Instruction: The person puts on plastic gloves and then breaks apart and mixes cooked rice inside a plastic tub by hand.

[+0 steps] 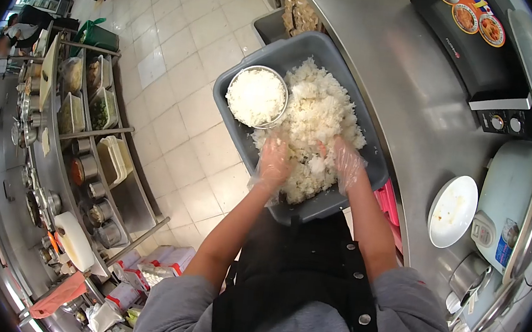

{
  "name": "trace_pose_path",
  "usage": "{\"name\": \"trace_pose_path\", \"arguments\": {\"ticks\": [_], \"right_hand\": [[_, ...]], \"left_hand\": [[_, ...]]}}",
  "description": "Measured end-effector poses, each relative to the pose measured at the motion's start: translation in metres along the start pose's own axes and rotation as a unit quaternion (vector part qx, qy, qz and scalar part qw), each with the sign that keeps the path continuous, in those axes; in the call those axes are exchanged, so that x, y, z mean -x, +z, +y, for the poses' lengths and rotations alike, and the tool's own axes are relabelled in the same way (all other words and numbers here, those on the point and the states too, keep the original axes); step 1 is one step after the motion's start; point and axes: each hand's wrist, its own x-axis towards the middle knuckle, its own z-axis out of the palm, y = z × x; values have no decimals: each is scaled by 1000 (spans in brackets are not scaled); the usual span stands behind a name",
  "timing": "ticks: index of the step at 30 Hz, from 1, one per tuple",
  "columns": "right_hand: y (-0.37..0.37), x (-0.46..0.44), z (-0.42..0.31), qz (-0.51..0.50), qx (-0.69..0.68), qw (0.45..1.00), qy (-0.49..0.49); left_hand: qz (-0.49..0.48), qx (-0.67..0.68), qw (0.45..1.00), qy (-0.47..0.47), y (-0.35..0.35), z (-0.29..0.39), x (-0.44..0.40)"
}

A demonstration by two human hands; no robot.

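Note:
A deep grey plastic tub (pixel 241 58) holds a large heap of cooked white rice (pixel 320 104). Inside it, at the upper left, a round metal bowl (pixel 256 96) filled with rice rests beside the heap. My left hand (pixel 274 162), in a clear plastic glove, is in the rice just below the bowl, its fingers curled into the grains. Also gloved, my right hand (pixel 347 164) digs into the heap near the tub's right wall, fingers bent around rice. Grains partly hide the fingertips of both hands.
A steel counter (pixel 378 61) runs along the right, bearing a black microwave (pixel 475 58), a white bowl (pixel 452 211) and a large rice cooker (pixel 509 202). Egg trays (pixel 301 9) stand behind the tub. Shelving with food containers (pixel 102 108) lines the left; a person (pixel 26 28) is far left.

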Motion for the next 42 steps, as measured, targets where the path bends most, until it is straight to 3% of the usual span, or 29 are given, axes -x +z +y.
{"name": "trace_pose_path", "arguments": {"ticks": [2,3,5,9,11,15,17,18,20,22,24,26,28,29,31,33,34,36,40,42], "right_hand": [[3,7,-7,62,54,996,-20],[3,5,-12,64,58,996,-22],[4,1,-20,93,183,979,2],[10,13,-23,21,156,985,-76],[19,30,-25,-60,23,991,-114],[23,41,-19,-100,34,989,-108],[18,39,0,6,121,985,-119],[11,35,10,6,119,986,-118],[-2,29,32,-29,235,970,-51],[7,41,44,-26,252,964,-82],[21,53,49,-22,269,956,-115],[36,63,51,3,431,863,-264],[44,69,56,23,440,844,-307],[46,72,57,40,447,823,-347],[42,66,58,56,451,818,-353],[39,59,52,72,452,813,-361],[38,56,46,87,417,861,-279],[32,48,38,102,375,900,-195],[34,39,17,77,366,884,-280],[44,44,-1,74,356,888,-283]], "left_hand": [[-22,-173,985,-7,5,2,8],[-20,-170,985,-7,8,1,5],[-114,-362,924,-48,12,-2,-4],[-104,-370,923,-31,31,-30,-18],[-212,-310,921,-101,29,-34,-32],[-194,-277,938,-77,3,-31,-36],[-143,6,975,-169,-11,-19,-30],[-145,5,975,-169,-11,-15,-25],[-69,255,943,-200,-4,-4,-17],[-51,276,944,-171,24,-9,-10],[-3,477,848,-232,40,4,-2],[1,480,834,-272,40,20,-2],[29,575,747,-331,38,26,-3],[28,576,747,-331,37,29,-3],[-18,489,713,-502,14,47,-12],[-68,426,737,-520,22,31,-17],[-119,360,757,-533,30,22,-17],[-98,370,784,-488,43,13,-7],[-38,354,836,-417,45,18,4],[-46,387,825,-409,34,17,-3]]}}
